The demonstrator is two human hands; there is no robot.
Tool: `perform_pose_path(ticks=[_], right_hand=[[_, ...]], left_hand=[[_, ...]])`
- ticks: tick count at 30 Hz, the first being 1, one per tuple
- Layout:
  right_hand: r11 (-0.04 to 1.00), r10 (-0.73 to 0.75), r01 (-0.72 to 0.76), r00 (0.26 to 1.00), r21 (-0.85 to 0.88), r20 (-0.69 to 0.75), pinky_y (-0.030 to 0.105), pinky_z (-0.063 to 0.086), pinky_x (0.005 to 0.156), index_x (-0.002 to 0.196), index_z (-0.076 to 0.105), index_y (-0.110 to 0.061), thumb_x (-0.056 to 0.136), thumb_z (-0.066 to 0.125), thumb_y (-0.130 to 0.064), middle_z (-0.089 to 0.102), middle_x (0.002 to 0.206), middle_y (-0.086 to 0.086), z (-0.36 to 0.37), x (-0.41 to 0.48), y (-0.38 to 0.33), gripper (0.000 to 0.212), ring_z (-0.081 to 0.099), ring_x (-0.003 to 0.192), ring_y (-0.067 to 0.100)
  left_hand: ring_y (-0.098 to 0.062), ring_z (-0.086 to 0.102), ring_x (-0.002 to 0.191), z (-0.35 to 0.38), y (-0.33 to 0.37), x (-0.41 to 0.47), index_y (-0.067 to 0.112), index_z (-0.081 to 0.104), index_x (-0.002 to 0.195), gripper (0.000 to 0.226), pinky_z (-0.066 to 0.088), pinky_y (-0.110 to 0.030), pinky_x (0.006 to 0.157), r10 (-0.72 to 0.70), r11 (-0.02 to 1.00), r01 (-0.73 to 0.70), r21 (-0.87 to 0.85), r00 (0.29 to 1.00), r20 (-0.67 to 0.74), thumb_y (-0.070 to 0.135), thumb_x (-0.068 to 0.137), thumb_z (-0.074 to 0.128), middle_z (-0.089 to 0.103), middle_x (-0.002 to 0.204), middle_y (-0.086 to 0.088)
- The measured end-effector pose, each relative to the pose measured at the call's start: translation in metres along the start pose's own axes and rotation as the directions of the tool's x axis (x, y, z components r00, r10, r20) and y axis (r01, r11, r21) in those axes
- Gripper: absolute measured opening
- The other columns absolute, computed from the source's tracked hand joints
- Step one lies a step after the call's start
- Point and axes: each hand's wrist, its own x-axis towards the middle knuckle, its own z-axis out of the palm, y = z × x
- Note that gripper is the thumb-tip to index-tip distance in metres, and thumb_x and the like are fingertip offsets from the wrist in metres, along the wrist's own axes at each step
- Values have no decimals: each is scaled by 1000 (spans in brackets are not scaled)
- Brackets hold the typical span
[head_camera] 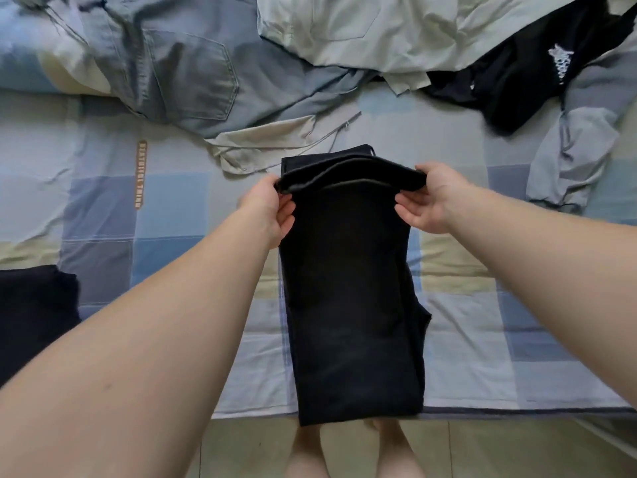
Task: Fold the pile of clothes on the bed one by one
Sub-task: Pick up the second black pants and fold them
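Two bare arms, the left forearm (138,357) and the right forearm (551,263), reach from the near side over the bed.

Largest is the checked blue, grey and cream bed sheet (482,339), which fills almost all the view. On its far part lies the unfolded pile: pale blue denim jeans (193,74) at far left, a pale green shirt (379,29) in the far middle, a black garment with a white print (527,70) at far right, and a grey-blue crumpled garment (568,157) on the right.

The long black trousers (351,288) lie in the middle, leg laid on leg, running from the near edge of the bed toward the pile. Their far end is raised off the sheet.

The left hand (272,208) pinches the left corner of this raised end, and the right hand (427,201) pinches the right corner. Both hands are closed on the cloth with the fingers curled under it.

I judge the cloth to be soft, rather thick and of medium weight, neither slippery nor fragile. The raised edge bows a little between the hands, so the two outer corners seem the best places to hold it for a straight fold.
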Motion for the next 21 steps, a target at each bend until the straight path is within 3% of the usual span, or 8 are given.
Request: perform_pose_path(ticks=[3, 5, 7, 10, 13, 15, 18, 21], right_hand=[[999, -5, 2, 997, 39, 72, 37, 54, 69, 123, 60, -11, 98, 57, -38, 67, 112, 7, 23, 54, -6, 37, 66, 98, 21], [1000, -23, 20, 990, 22, 138, 42, 54, 92, 140, 50, -12, 97, 59, -41, 59, 135, 5, 32, 80, 0, 52, 59, 121, 22], [998, -36, 45, 981, -45, 192, 47, 43, 109, 151, 39, -18, 96, 59, -41, 45, 154, 0, 36, 95, 14, 63, 44, 140, 18], [990, -58, 88, 966, -107, 254, 47, 39, 111, 150, 42, -23, 98, 58, -38, 40, 157, -4, 29, 99, 38, 57, 39, 143, 14], [978, -109, 152, 958, -145, 264, 42, 45, 103, 143, 51, -21, 99, 58, -31, 51, 148, -4, 11, 85, 65, 45, 47, 137, 15], [955, -150, 204, 959, -216, 241, 39, 47, 98, 135, 58, -23, 99, 58, -27, 58, 138, -6, -6, 71, 86, 36, 52, 132, 14], [868, -244, 296, 954, -400, 175, 40, 49, 102, 124, 65, -26, 98, 60, -21, 64, 127, -9, -38, 53, 124, 27, 57, 123, 12], [804, -256, 278, 960, -526, 115, 39, 46, 106, 128, 63, -26, 97, 60, -20, 62, 127, -10, -71, 40, 163, 32, 57, 119, 12]], left_hand=[[-14, 65, 106, 14, -5, 57, 19, 64, 121, 35, 47, -30, 77, 114, 993, -114, -9, 993, 29, 44, 98, 55, 71, 112, 6], [-15, 60, 114, 19, -12, 81, 21, 60, 128, 40, 45, -35, 89, 185, 981, -189, 49, 980, 77, 49, 102, 47, 66, 124, 8], [-11, 56, 116, 20, -23, 94, 25, 59, 131, 39, 43, -37, 96, 240, 948, -263, 180, 961, 138, 49, 103, 47, 62, 130, 12], [-6, 61, 109, 14, -45, 97, 32, 68, 105, 15, 49, -33, 96, 417, 831, -447, 330, 894, 162, 41, 99, 57, 68, 109, 17], [2, 63, 96, -6, -76, 78, 31, 69, 100, 9, 48, -18, 83, 592, 670, -589, 451, 791, 153, 31, 98, 60, 69, 95, 19], [2, 63, 96, -24, -102, 59, 29, 67, 104, 9, 48, -19, 82, 589, 653, -562, 507, 798, 125, 29, 98, 60, 68, 96, 19], [-7, 59, 112, -55, -149, 36, 26, 63, 116, 19, 47, -25, 91, 518, 673, -464, 576, 852, 81, 30, 97, 63, 63, 115, 14], [-11, 49, 122, -82, -196, 20, 26, 51, 132, 41, 42, -30, 95, 441, 653, -341, 676, 897, 26, 36, 94, 66, 47, 135, 8]])
